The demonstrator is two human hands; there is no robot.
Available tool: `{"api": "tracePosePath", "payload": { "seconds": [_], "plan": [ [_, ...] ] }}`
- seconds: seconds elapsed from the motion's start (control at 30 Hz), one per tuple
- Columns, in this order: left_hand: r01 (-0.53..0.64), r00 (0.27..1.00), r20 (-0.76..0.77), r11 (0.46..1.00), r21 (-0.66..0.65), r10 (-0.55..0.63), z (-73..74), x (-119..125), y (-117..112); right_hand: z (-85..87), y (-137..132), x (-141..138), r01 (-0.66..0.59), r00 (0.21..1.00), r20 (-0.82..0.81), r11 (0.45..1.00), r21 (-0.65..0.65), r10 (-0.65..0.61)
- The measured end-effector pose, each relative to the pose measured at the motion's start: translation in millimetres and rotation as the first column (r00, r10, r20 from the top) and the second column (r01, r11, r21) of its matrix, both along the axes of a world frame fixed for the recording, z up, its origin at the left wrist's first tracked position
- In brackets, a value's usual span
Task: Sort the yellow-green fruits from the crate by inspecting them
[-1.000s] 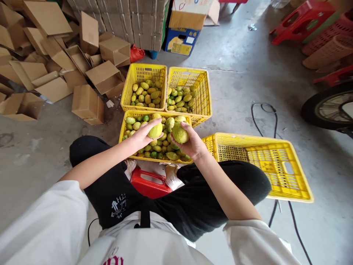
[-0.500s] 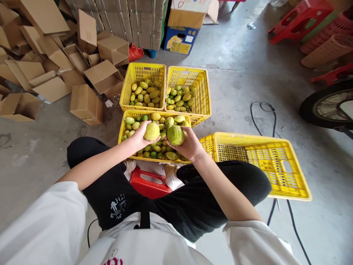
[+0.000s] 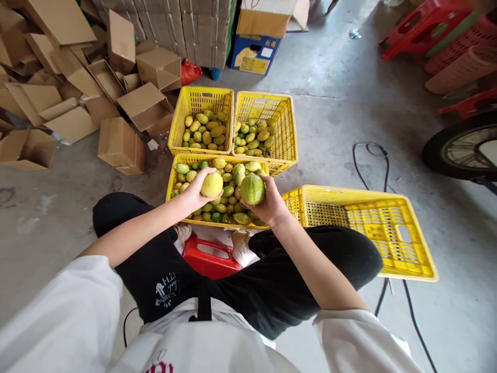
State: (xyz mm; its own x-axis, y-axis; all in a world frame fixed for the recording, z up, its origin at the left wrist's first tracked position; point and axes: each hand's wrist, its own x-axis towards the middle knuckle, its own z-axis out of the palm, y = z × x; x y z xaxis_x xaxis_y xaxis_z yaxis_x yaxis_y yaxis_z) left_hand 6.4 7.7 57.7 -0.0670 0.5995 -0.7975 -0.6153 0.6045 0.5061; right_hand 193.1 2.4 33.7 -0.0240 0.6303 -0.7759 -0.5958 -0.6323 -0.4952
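Observation:
My left hand (image 3: 195, 192) is closed round a pale yellow lemon (image 3: 212, 185), held over the near yellow crate (image 3: 170, 181). In my right hand (image 3: 273, 203) sits a larger green lemon (image 3: 252, 189) with a bumpy skin, the fingers wrapped under and behind it. Both fruits are above the heap of green and yellow lemons (image 3: 219, 208) that fills the near crate. Beyond it stand two more yellow crates, the back left crate (image 3: 174, 122) and the back right crate (image 3: 285, 127), each partly filled with lemons.
A yellow crate (image 3: 388, 220) lies right of my knee, near a black cable (image 3: 386, 171). A red plastic stool (image 3: 209, 259) is under me. Cardboard boxes (image 3: 120, 142) pile up at the left. A wheel (image 3: 462, 147) and red stools (image 3: 421, 26) stand at the right.
The green lemon in my right hand has turned and moved slightly to the right. My left hand with the yellow lemon has shifted a little left. The two fruits are farther apart.

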Motion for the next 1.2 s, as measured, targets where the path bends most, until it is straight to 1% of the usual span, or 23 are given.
{"api": "tracePosePath", "payload": {
  "seconds": [0.1, 0.2, 0.27, 0.33, 0.4, 0.5, 0.6, 0.67, 0.73, 0.87, 0.97, 1.03, 1.13, 1.2],
  "plan": [
    [0.013, 1.000, 0.007, 0.999, -0.044, -0.012, -2.5, -1, 2, -5.2, 0, 0, -0.015, 1.000, -0.019, 0.999, -0.051, 0.014],
    [0.021, 0.996, 0.083, 0.997, -0.068, -0.015, -2.6, -1, 4, -14.5, 0, 2, -0.023, 0.996, -0.087, 0.997, -0.067, 0.017],
    [0.024, 0.994, 0.112, 0.995, -0.092, -0.014, -2.2, -1, 5, -19.7, 0, 4, -0.021, 0.992, -0.125, 0.999, -0.043, 0.016],
    [0.042, 0.994, 0.100, 0.992, -0.115, -0.030, -2.4, -1, 5, -21.7, -1, 4, -0.013, 0.993, -0.119, 1.000, 0.003, 0.014],
    [0.069, 0.996, 0.069, 0.992, -0.110, -0.062, -3.2, -2, 5, -20.7, -2, 4, -0.010, 0.996, -0.085, 0.999, 0.041, 0.013],
    [0.120, 0.993, 0.017, 0.992, -0.049, -0.119, -4.8, -3, 4, -17.8, -4, 3, -0.005, 0.999, -0.053, 0.997, 0.077, 0.009],
    [0.153, 0.988, -0.022, 0.988, -0.008, -0.153, -4.7, -3, 2, -18.0, -4, 4, -0.006, 1.000, -0.031, 0.997, 0.080, 0.008],
    [0.160, 0.987, -0.024, 0.987, -0.013, -0.160, -3.6, -1, 0, -19.3, -3, 4, -0.008, 1.000, -0.025, 0.998, 0.068, 0.009],
    [0.145, 0.989, -0.016, 0.989, -0.024, -0.146, -2.5, 0, -1, -19.5, -2, 4, 0.000, 0.999, -0.032, 0.998, 0.062, 0.002],
    [0.066, 0.997, -0.048, 0.997, -0.043, -0.068, -1.7, 2, 0, -14.5, -1, 3, 0.005, 0.999, -0.043, 0.999, 0.036, -0.003],
    [0.063, 0.995, -0.067, 0.994, -0.084, -0.069, -1.7, 2, 2, -10.3, -1, 2, -0.008, 0.998, -0.059, 1.000, -0.020, 0.007],
    [0.054, 0.997, -0.056, 0.993, -0.106, -0.060, -2.1, 2, 3, -9.9, -2, 2, -0.008, 0.997, -0.077, 0.999, -0.032, 0.006],
    [0.047, 0.998, -0.030, 0.991, -0.122, -0.051, -4.8, 1, 3, -12.3, -3, 2, -0.010, 0.996, -0.093, 1.000, 0.003, 0.010],
    [0.073, 0.997, -0.021, 0.991, -0.116, -0.076, -8.3, 0, 3, -14.1, -4, 1, -0.002, 0.997, -0.071, 0.999, 0.048, 0.005]
  ]
}}
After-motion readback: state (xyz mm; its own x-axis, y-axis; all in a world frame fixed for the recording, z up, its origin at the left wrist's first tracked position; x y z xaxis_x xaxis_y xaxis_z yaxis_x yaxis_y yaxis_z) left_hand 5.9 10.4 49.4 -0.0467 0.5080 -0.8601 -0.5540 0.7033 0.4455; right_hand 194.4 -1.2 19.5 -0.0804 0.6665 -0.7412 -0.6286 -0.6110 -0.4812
